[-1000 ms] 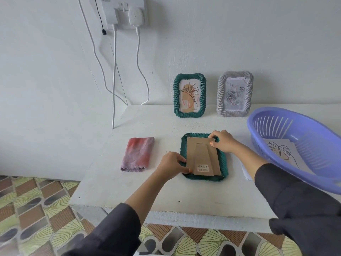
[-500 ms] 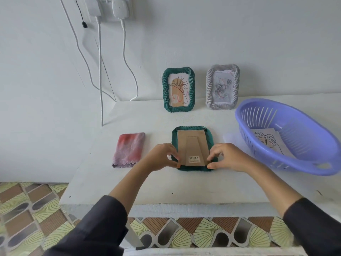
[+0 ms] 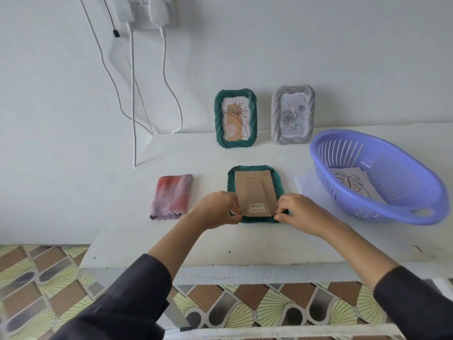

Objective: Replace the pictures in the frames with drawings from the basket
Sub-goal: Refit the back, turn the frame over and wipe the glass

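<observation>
A green picture frame (image 3: 278, 182) lies face down on the white table, its brown cardboard back (image 3: 255, 192) facing up. My left hand (image 3: 217, 209) pinches the frame's near left corner and my right hand (image 3: 297, 213) pinches its near right corner. Against the wall stand a second green frame (image 3: 219, 119) with a flower picture and a grey frame (image 3: 276, 114) with a rose picture. The purple basket (image 3: 397, 209) at the right holds a leaf line drawing (image 3: 353, 182).
A folded red and grey cloth (image 3: 171, 196) lies left of the face-down frame. A white sheet (image 3: 304, 185) lies between that frame and the basket. Chargers and cables (image 3: 133, 94) hang from a wall socket at the upper left. The table's front edge (image 3: 245, 268) is near me.
My right hand moved from the frame's far right corner down to its near right corner. My left hand stayed at the near left corner. The camera view shifted back slightly.
</observation>
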`<state>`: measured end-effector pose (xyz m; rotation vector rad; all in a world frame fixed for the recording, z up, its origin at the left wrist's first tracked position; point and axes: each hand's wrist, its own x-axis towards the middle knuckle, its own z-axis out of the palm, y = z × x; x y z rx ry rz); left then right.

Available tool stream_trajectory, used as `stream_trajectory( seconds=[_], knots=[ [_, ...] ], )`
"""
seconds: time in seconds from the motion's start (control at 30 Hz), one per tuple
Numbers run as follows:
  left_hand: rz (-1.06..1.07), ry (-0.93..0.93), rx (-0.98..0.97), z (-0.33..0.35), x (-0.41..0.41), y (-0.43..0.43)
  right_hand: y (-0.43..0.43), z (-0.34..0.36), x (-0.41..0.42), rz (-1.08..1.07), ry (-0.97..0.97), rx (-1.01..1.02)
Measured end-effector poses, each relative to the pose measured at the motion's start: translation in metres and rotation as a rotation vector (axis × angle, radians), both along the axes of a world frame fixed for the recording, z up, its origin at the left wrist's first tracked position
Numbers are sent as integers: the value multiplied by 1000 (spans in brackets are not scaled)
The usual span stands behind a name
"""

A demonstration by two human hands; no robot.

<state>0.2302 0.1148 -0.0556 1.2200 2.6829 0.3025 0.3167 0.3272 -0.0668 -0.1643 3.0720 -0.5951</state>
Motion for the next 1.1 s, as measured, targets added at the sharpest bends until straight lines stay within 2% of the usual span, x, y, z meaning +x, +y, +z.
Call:
stream_trajectory(
  seconds=[0.33,0.73,0.97,1.1],
  knots=[
    [82,38,49,-6,1,5,-10,2,7,-23,28,52],
    [217,-173,115,-4,-16,9,-16,0,-3,-132,44,37],
    [206,-219,117,2,-21,12,-13,-5,-9,-196,0,-64],
    [169,-194,56,2,-23,14,-12,-8,-6,-187,18,-140]
  ],
)
